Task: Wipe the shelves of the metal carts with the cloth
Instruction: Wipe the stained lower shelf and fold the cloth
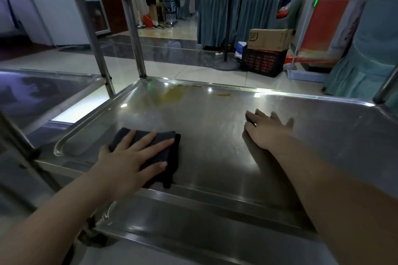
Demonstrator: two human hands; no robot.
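With left hand (pixel 129 157), fingers spread straight, pressed one dark cloth (pixel 173 153) flat near front-left corner of shelf (pixel 215 168). Rested right hand (pixel 267 131), fingers straight, amid bare steel; spotted two yellow stains (pixel 172 94) by far edge.

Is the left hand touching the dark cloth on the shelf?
Touching. The head view shows the left hand lying flat on the cloth, fingers straight, pressing it onto the cart shelf.

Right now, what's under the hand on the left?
A folded dark cloth lies under the left hand, flat on the metal shelf, with straight fingers pressing it. The shelf beneath the cloth is covered, so any dirt there cannot be seen.
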